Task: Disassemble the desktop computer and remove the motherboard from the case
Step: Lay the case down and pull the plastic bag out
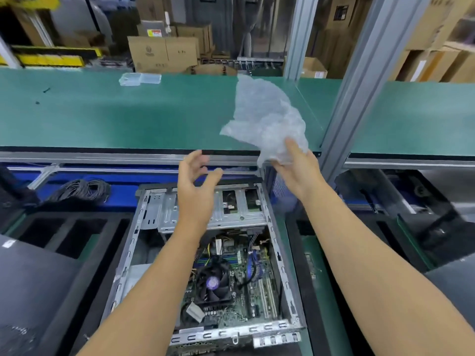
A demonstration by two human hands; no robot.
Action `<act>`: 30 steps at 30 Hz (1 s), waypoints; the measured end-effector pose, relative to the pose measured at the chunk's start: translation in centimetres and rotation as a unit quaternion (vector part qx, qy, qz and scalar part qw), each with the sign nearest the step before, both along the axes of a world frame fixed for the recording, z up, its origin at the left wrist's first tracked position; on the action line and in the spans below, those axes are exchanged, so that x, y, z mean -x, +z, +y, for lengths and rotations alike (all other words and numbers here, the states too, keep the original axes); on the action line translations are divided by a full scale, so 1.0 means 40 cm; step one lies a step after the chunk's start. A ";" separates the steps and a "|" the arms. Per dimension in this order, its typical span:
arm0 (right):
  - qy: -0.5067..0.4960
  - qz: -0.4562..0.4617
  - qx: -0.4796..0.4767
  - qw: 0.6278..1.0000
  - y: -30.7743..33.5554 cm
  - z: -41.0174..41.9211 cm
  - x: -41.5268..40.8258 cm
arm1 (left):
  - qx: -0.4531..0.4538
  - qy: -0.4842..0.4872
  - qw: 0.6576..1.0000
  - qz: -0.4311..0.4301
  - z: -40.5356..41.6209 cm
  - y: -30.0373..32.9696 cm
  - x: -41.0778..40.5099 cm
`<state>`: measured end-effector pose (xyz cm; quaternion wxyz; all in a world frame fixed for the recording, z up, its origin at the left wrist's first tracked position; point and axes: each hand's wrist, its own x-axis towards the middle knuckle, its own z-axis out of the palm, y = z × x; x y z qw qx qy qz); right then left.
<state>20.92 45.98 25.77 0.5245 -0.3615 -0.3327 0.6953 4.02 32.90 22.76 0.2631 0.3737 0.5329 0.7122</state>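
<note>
Head camera view, looking down past two bare forearms. The right hand (295, 167) is raised above a green shelf (115, 116), its fingers pinching a crumpled sheet of clear bubble wrap (264, 116) that fans upward. The left hand (196, 173) hangs beside it with loosely spread fingers, holding nothing. Below both hands lies an open desktop computer case (154, 214), and the motherboard (257, 286) sits inside it, with a black CPU cooler fan (213, 282) on top. A coil of black cable (82, 188) lies to the left.
</note>
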 end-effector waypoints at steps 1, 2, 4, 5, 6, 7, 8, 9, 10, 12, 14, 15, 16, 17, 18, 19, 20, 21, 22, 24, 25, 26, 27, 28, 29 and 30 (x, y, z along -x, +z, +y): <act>0.009 0.017 0.020 1.000 0.009 0.030 0.004 | 0.017 -0.014 0.999 -0.034 0.005 -0.014 0.007; 0.027 0.029 0.039 0.998 0.015 0.058 0.007 | 0.039 -0.025 0.998 -0.049 0.007 -0.031 0.013; 0.054 0.033 0.080 0.995 0.020 0.105 0.010 | 0.079 -0.039 0.996 -0.031 0.000 -0.066 0.024; 0.051 0.008 0.106 0.993 0.022 0.122 0.011 | 0.090 -0.045 0.995 -0.025 -0.007 -0.083 0.026; 0.034 -0.040 0.131 0.990 0.024 0.133 0.013 | 0.099 -0.050 0.993 -0.025 -0.015 -0.098 0.029; 0.013 -0.102 0.147 0.984 0.026 0.137 0.017 | 0.109 -0.054 0.992 -0.027 -0.023 -0.112 0.032; -0.010 -0.151 0.149 0.977 0.025 0.142 0.021 | 0.121 -0.055 0.991 -0.030 -0.032 -0.122 0.035; -0.039 -0.164 0.135 0.976 0.017 0.153 0.025 | 0.134 -0.054 0.989 -0.031 -0.038 -0.130 0.039; -0.073 -0.140 0.116 0.981 0.008 0.165 0.027 | 0.146 -0.053 0.987 -0.032 -0.045 -0.136 0.043; -0.127 -0.060 0.091 0.986 -0.003 0.181 0.024 | 0.159 -0.057 0.985 -0.036 -0.055 -0.145 0.049; -0.138 0.011 0.085 0.987 -0.009 0.189 0.015 | 0.168 -0.060 0.983 -0.037 -0.067 -0.155 0.056; -0.136 0.031 0.082 0.987 -0.012 0.193 0.009 | 0.172 -0.061 0.983 -0.036 -0.072 -0.160 0.060; -0.132 0.042 0.079 0.987 -0.013 0.198 0.002 | 0.176 -0.061 0.982 -0.035 -0.078 -0.165 0.064; -0.127 0.048 0.078 0.988 -0.016 0.205 -0.005 | 0.178 -0.061 0.982 -0.033 -0.082 -0.170 0.068; -0.123 0.049 0.077 0.988 -0.020 0.210 -0.012 | 0.180 -0.059 0.981 -0.033 -0.087 -0.175 0.073; -0.118 0.044 0.073 0.989 -0.023 0.212 -0.017 | 0.183 -0.057 0.981 -0.035 -0.092 -0.180 0.077; -0.113 0.032 0.067 0.991 -0.027 0.211 -0.023 | 0.187 -0.055 0.980 -0.037 -0.096 -0.185 0.082; -0.106 0.016 0.061 0.992 -0.030 0.207 -0.025 | 0.192 -0.053 0.979 -0.037 -0.099 -0.190 0.086; -0.099 0.002 0.057 0.993 -0.034 0.201 -0.027 | 0.198 -0.053 0.978 -0.034 -0.101 -0.196 0.090; -0.099 -0.010 0.058 0.993 -0.045 0.183 -0.030 | 0.214 -0.053 0.975 -0.032 -0.105 -0.209 0.093; -0.100 -0.015 0.061 0.993 -0.052 0.169 -0.030 | 0.223 -0.052 0.973 -0.032 -0.106 -0.216 0.092; -0.097 -0.025 0.065 0.993 -0.058 0.151 -0.029 | 0.230 -0.052 0.971 -0.034 -0.107 -0.223 0.091; -0.092 -0.044 0.067 0.993 -0.065 0.129 -0.027 | 0.236 -0.052 0.970 -0.033 -0.108 -0.230 0.089; -0.084 -0.069 0.066 0.992 -0.074 0.105 -0.025 | 0.242 -0.053 0.968 -0.029 -0.109 -0.237 0.087; -0.073 -0.096 0.064 0.991 -0.084 0.078 -0.023 | 0.250 -0.055 0.967 -0.022 -0.111 -0.244 0.084; -0.059 -0.122 0.059 0.989 -0.096 0.048 -0.021 | 0.258 -0.059 0.964 -0.015 -0.113 -0.250 0.081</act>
